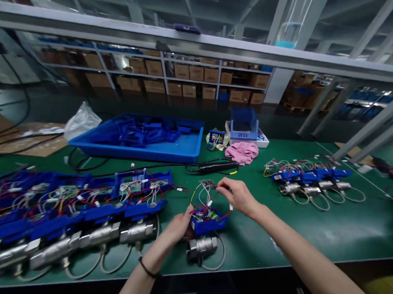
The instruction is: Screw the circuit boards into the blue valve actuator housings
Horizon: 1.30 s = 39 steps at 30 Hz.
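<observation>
A blue-housed valve unit with a metal body and loose coloured wires lies on the green bench in front of me. My left hand grips its left side, fingers wrapped on the blue housing. My right hand hovers just above it, fingers pinched on the wires that rise from the unit.
A row of several like units fills the left of the bench; more finished ones lie at right. Behind are a blue tray of blue parts, a black tool, a pink cloth and a small blue bin.
</observation>
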Tool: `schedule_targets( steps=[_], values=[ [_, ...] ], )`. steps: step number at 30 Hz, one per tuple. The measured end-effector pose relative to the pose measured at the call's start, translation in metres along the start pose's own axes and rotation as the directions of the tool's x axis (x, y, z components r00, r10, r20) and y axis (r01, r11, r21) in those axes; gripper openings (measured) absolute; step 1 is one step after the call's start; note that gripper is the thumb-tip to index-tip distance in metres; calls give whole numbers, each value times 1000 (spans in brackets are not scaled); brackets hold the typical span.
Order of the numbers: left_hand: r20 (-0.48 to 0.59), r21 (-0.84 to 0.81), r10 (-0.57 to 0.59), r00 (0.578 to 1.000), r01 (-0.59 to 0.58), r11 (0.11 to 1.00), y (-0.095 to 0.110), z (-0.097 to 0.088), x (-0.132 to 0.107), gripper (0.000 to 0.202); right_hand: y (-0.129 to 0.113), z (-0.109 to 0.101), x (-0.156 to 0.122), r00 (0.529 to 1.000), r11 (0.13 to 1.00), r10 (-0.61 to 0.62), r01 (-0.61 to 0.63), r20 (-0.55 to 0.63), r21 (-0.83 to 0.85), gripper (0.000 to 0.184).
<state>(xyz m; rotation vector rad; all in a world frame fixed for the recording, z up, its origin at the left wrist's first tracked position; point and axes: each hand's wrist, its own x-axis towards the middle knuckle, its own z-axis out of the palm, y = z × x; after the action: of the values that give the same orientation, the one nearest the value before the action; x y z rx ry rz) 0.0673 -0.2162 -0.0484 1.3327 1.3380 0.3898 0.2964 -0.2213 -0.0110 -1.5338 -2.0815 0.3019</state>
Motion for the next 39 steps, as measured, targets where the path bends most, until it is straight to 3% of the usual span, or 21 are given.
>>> schedule_targets(
  steps=[3, 6, 8, 10, 15, 20, 26, 32, 39],
  values=[
    [-121, 73, 52, 991, -43, 996, 2, -21, 0, 52, -1, 15, -23, 979, 981, -184, 177, -91, -83, 22],
    [-263, 116, 284, 922, -262, 958, 15, -28, 5, 45, -2, 24, -36, 929, 927, -351, 325, -120, -187, 22],
    [-188, 41, 413, 891, -413, 910, 26, -24, 13, 45, -5, 24, -38, 885, 875, -450, 411, -115, -256, 22],
    [-77, -37, 467, 881, -470, 882, 37, -17, 20, 47, -8, 21, -38, 841, 817, -533, 481, -97, -319, 24],
    [96, -155, 444, 891, -427, 891, 48, -12, 28, 46, -13, 13, -39, 767, 704, -641, 572, -31, -421, 19],
    [195, -358, 396, 897, -311, 881, 42, -22, 26, 40, -10, 14, -41, 759, 696, -649, 572, -40, -433, 18],
    [185, -576, 425, 886, -253, 777, 24, -25, 11, 44, 2, 18, -44, 818, 821, -534, 440, -215, -363, 20],
    [109, -600, 473, 874, -321, 733, 11, -19, -6, 41, 6, 26, -50, 847, 890, -443, 373, -295, -263, 17],
    [118, -579, 475, 872, -329, 746, 8, -22, -7, 43, 4, 33, -51, 860, 918, -390, 334, -328, -214, 20]
  ],
)
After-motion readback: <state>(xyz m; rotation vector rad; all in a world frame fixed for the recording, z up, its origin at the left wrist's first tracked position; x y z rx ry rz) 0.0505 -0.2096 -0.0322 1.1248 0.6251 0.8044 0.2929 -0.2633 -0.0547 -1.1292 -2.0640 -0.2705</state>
